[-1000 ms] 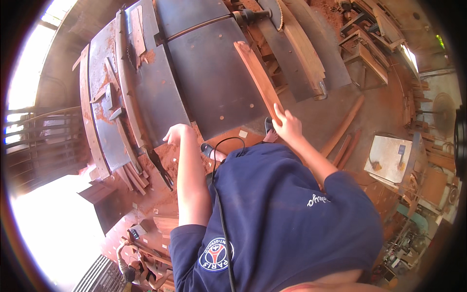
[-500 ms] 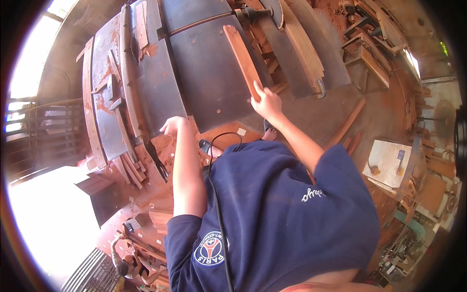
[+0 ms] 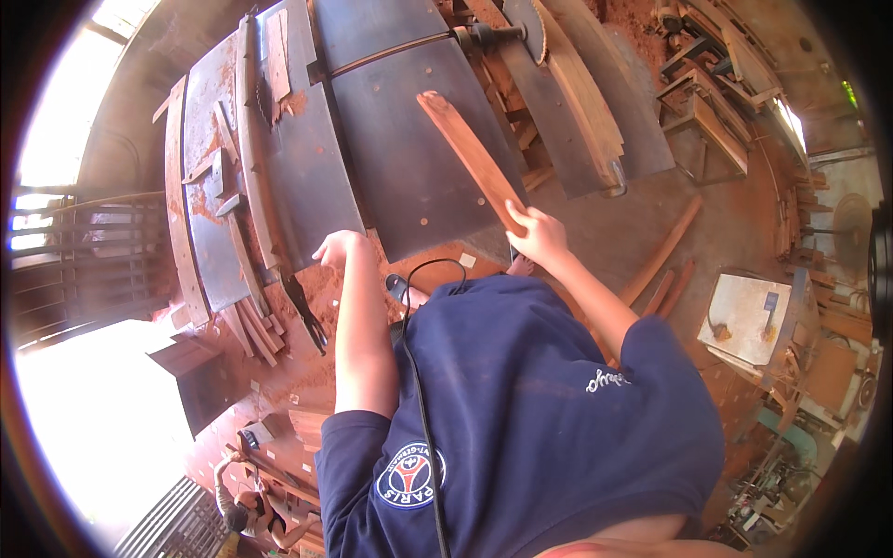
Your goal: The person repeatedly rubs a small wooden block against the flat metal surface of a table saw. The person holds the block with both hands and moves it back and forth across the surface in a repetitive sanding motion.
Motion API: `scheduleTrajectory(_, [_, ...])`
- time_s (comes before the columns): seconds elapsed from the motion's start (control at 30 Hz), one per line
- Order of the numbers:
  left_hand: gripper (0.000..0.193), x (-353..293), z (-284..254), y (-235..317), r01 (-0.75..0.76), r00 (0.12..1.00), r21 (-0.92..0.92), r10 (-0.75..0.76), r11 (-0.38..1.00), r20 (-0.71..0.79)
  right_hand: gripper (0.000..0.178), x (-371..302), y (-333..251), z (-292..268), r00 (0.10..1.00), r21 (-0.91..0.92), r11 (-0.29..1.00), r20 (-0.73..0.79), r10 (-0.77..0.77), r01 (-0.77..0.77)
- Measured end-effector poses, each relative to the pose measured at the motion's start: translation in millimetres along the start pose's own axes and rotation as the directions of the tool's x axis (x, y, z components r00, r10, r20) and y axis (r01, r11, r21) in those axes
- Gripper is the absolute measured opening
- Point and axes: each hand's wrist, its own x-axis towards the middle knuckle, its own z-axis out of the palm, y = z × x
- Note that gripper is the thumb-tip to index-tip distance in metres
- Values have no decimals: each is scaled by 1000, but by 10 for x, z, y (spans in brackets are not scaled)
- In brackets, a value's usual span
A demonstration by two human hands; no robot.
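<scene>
My right hand [image 3: 539, 236] is closed around the near end of a flat reddish-brown wooden strip [image 3: 467, 151]. The strip slants away to the far left, above the dark metal saw table [image 3: 381, 177]; whether it rests on the metal I cannot tell. Just off the table's near edge, my left hand [image 3: 341, 247] is bent at the wrist with its fingers pointing left, partly extended, and nothing visible in them. Beyond the strip, a toothed circular saw blade [image 3: 538, 35] stands on its shaft.
On the left, a hammer [image 3: 229, 205] lies among wood scraps on another metal surface. Pliers-like dark tongs [image 3: 299, 302] hang near my left forearm. A long board [image 3: 581, 88] lies beside the blade. A white-topped box [image 3: 744, 318] stands right. Another person [image 3: 246, 511] works at lower left.
My right hand has come back toward me and slightly right, drawing the wooden strip nearer and tilting it more. My left hand has barely moved.
</scene>
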Motion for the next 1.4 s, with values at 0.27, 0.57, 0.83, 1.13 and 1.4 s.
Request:
scheduleTrajectory(0.27, [66, -11, 113, -28, -72, 997, -18, 72, 997, 14, 68, 1464, -786, 346, 999, 73, 997, -37, -9, 12])
scheduleTrajectory(0.57, [63, 107, 124, -74, -87, 996, 21, 88, 996, -33, 66, 400, -642, 273, 992, 44, 992, -27, -121, 122])
scheduleTrajectory(0.83, [63, -20, -41, -30, -45, 998, -33, 46, 998, 33, 66, -268, -312, -72, 975, -6, 999, 221, -38, 40])
scheduleTrajectory(1.13, [61, -83, -115, 58, -24, 993, -43, 29, 999, 110, 72, 1434, -1266, 464, 973, -5, 979, 108, -203, 204])
scheduleTrajectory(1.4, [63, 13, 64, -11, -12, 999, -78, 15, 997, 41, 74, 1085, -1277, 478, 968, -76, 974, 157, -198, 212])
